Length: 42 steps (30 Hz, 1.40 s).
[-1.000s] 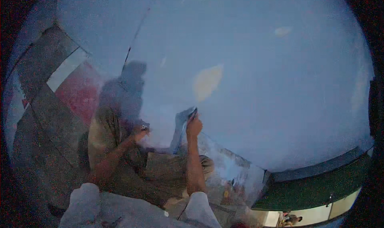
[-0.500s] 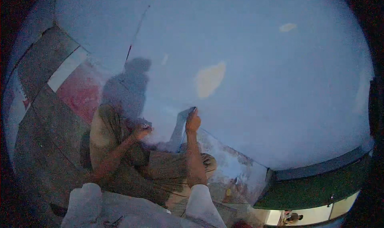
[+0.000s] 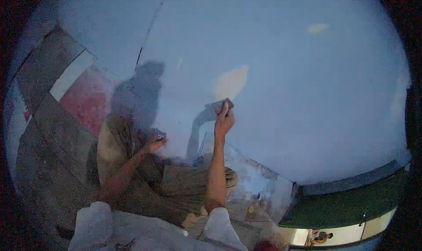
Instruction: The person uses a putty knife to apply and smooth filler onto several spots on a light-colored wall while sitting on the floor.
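Observed near frame centre: small reddish-brown block (image 3: 229, 103), gripped between thumb and fingers of right hand (image 3: 223, 122), by lower edge of cream leaf-shaped patch (image 3: 231, 81) on pale blue wall (image 3: 316, 106). Left of centre: small dark object (image 3: 159, 133), kind indistinct, held in curled fingers of left hand (image 3: 154, 144).

The dim floor (image 3: 238, 212) bears the person's folded legs (image 3: 187, 180) and, to their right, a small blurred yellow item (image 3: 250, 209).

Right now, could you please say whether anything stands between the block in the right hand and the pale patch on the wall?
Nothing visible does: the right hand holds the dark reddish block at the lower end of the pale patch in this view; whether it touches the wall, I cannot tell.
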### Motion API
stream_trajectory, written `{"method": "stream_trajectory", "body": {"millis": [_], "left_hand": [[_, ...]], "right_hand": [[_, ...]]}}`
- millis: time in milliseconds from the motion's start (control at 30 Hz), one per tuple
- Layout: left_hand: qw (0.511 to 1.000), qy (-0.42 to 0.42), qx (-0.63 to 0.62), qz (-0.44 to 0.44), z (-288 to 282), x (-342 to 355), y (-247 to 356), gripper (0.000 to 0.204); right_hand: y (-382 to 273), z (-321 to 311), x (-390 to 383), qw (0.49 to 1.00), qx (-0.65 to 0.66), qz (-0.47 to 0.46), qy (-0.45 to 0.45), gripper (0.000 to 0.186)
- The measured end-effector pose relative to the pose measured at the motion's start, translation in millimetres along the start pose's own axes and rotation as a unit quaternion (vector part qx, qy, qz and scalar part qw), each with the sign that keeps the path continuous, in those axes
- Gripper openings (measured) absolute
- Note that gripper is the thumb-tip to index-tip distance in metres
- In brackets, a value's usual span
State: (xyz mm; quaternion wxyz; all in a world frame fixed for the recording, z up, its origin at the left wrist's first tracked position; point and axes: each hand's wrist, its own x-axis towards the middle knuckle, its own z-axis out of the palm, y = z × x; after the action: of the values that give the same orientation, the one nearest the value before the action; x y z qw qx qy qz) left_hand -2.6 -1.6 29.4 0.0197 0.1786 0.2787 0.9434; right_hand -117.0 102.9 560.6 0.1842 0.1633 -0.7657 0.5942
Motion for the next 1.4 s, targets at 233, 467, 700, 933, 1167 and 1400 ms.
{"method": "stream_trajectory", "body": {"millis": [233,467,700,933,1167,1400], "left_hand": [[0.977,-0.157,0.008,0.144,-38.2,-25.5,0.3,0.068],[0.972,-0.123,-0.013,0.198,97.1,42.7,6.5,0.065],[0.98,-0.043,0.123,0.147,129.4,15.3,54.0,0.052],[0.901,0.064,0.429,-0.018,129.9,-6.0,80.6,0.041],[0.873,0.138,0.428,-0.189,197.6,57.0,99.3,0.035],[0.913,0.213,0.308,-0.16,182.0,29.3,100.2,0.039]], "right_hand": [[80.2,22.4,-25.3,0.943,-0.329,-0.037,-0.006,0.032],[200.2,-90.8,-50.1,0.899,-0.429,0.0,-0.091,0.041],[46.2,-50.5,12.6,0.966,-0.253,-0.043,0.022,0.058],[25.0,-15.9,-5.1,0.961,-0.254,0.053,0.095,0.054],[176.9,-91.9,-18.1,0.931,-0.354,-0.054,0.072,0.059],[147.0,-85.7,-55.1,0.908,-0.401,-0.116,-0.021,0.064]]}}
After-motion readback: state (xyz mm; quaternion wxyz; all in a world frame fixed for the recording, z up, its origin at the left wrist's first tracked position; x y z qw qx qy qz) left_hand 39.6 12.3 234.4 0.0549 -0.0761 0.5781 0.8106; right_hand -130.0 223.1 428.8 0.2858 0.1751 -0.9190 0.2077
